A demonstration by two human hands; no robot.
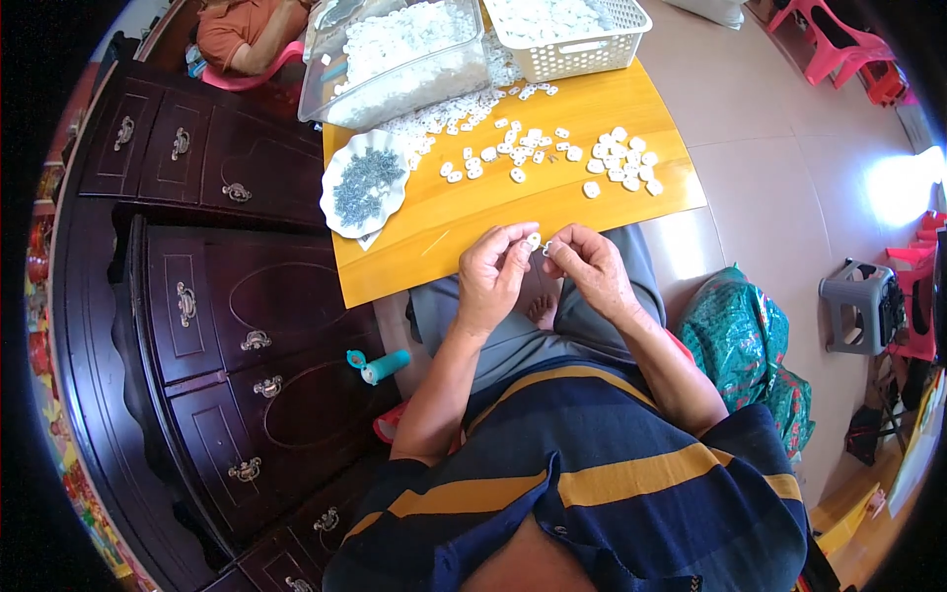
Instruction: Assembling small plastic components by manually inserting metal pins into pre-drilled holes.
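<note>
Both my hands are raised just past the near edge of the wooden table (621, 84), above my lap. My left hand (490, 280) pinches a small white plastic piece (534, 239) between thumb and forefinger. Close beside it, my right hand (595, 268) pinches another small white piece (546, 250); whether the two touch, I cannot tell. Loose white two-holed pieces (518, 176) are scattered across the table's middle. To their right is a cluster of rounder white pieces (619, 158). A scalloped white dish (395, 209) at left holds a heap of small grey metal parts (363, 185), probably screws.
At the table's far side stand a clear bin (419, 97) and a white basket (582, 61), both full of white pieces. Dark drawers (212, 286) line the left. A turquoise bottle (387, 367), green bag (740, 331) and grey stool (853, 311) are around me. Another person's arm (258, 47) shows top left.
</note>
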